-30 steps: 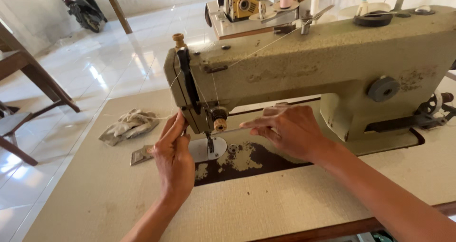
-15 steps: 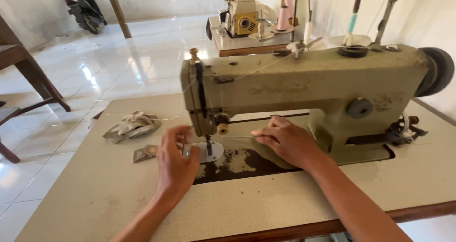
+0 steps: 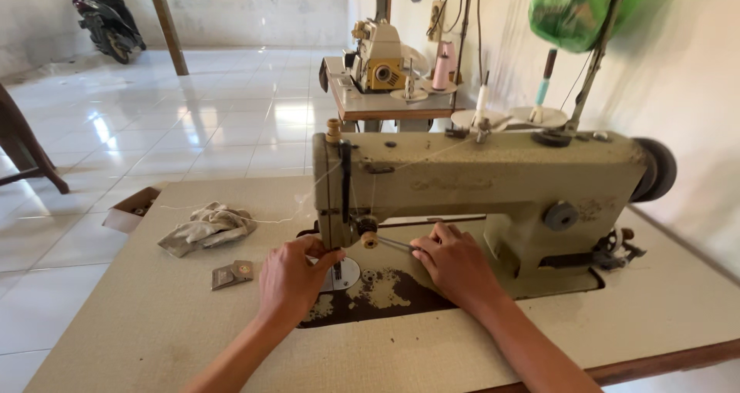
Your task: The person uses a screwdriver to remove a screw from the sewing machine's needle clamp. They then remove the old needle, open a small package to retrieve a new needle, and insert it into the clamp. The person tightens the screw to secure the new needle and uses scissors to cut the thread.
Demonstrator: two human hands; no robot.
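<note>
Our view has lifted; our left hand (image 3: 291,279) pinches by the sewing machine's (image 3: 478,193) needle (image 3: 339,256), our right hand (image 3: 455,263) grips a thin tool (image 3: 395,243).

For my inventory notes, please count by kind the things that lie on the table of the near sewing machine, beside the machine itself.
Sewing machine: 1
Crumpled grey cloth: 1
Small flat metal piece: 1
Small cardboard box at the table's left edge: 1
Total: 4
Both the left hand and the right hand are at the needle area.
</note>
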